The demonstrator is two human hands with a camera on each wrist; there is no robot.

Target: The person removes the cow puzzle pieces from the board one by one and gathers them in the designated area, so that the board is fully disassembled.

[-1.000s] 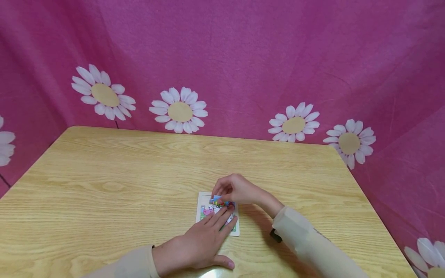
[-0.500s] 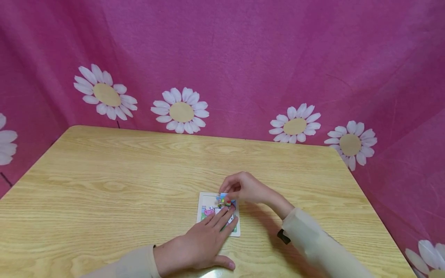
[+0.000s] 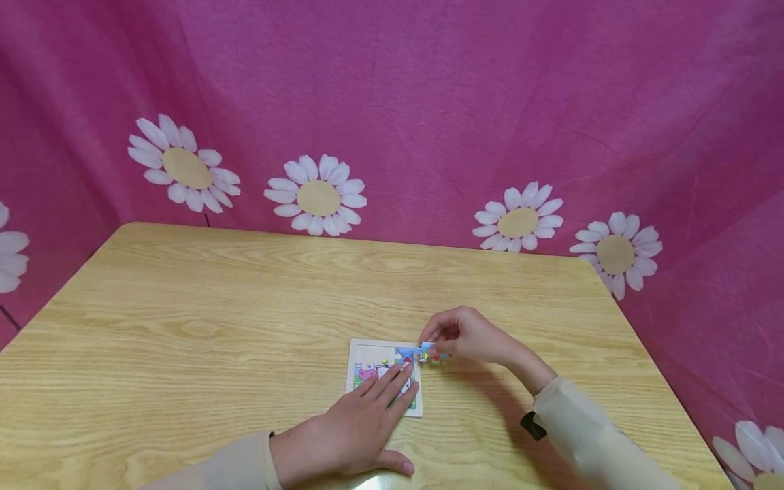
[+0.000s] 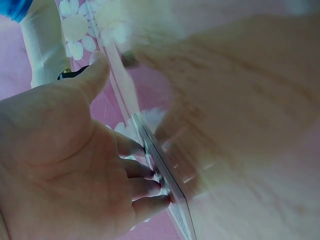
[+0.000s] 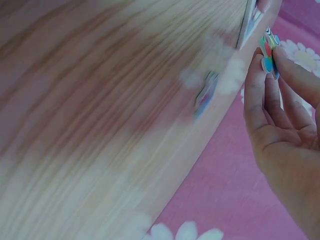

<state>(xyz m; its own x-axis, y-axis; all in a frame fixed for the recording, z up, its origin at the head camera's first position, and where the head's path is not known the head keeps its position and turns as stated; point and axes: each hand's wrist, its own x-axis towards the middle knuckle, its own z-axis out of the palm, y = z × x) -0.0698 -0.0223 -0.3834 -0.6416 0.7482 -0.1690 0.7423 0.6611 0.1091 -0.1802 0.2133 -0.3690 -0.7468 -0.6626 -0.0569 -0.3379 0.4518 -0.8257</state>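
A small jigsaw puzzle in a white frame (image 3: 354, 361) lies on the table, with picture pieces in its lower part and right side. Its upper left area shows bare backing. My left hand (image 3: 361, 425) lies flat with spread fingers, the fingertips resting on the puzzle and covering part of it. Just right of the frame, my right hand (image 3: 468, 337) pinches a colourful jigsaw piece (image 3: 427, 352) between thumb and fingers. In the right wrist view this jigsaw piece (image 5: 269, 52) is held above the table, and its reflection shows on the glossy top.
The wooden table (image 3: 245, 292) has a glossy surface. Behind it hangs a pink curtain (image 3: 416, 122) with large white daisies. A dark wrist strap (image 3: 533, 425) shows under the right sleeve.
My right hand has moved rightward from over the puzzle to beside its frame, carrying the jigsaw piece away from the upper part. My left hand has stayed in place.
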